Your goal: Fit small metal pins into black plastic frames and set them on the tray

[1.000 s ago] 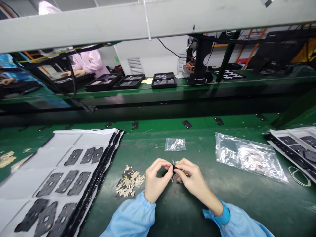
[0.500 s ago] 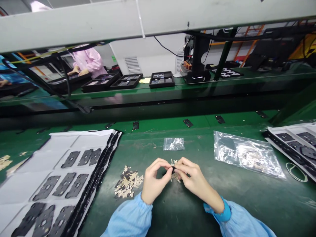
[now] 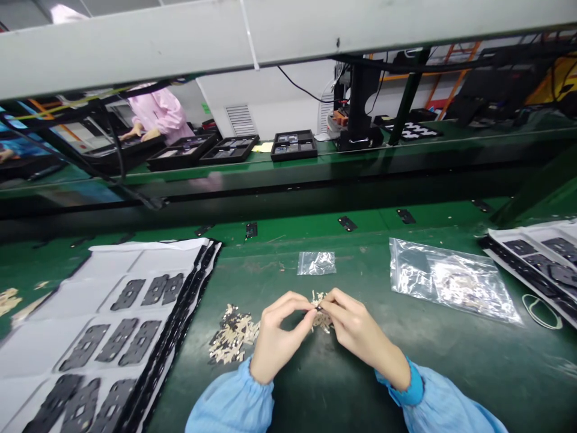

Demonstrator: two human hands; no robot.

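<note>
Between my fingertips is a small dark piece (image 3: 318, 308), too small and covered to name exactly. My left hand (image 3: 282, 334) pinches its left side with thumb and forefinger. From the right, my right hand (image 3: 358, 328) pinches the same piece, so the two hands almost meet. Just behind and below the fingertips lies a small heap of pale bits (image 3: 322, 323), partly hidden by my hands. Left of my left hand, a larger pile of cream and black small parts (image 3: 234, 337) rests on the green table (image 3: 306, 391).
At left, a stack of white trays (image 3: 148, 258) carries flat black plates (image 3: 128, 294). A small clear bag (image 3: 316, 263) and a larger bag of parts (image 3: 455, 282) lie ahead. Beside another tray (image 3: 541, 252) is a rubber band (image 3: 541, 313). A person in pink (image 3: 157, 111) works beyond.
My hands stay together on the small dark piece, with slight finger shifts that leave less of it showing. The conveyor's black plates have drifted slightly right.
</note>
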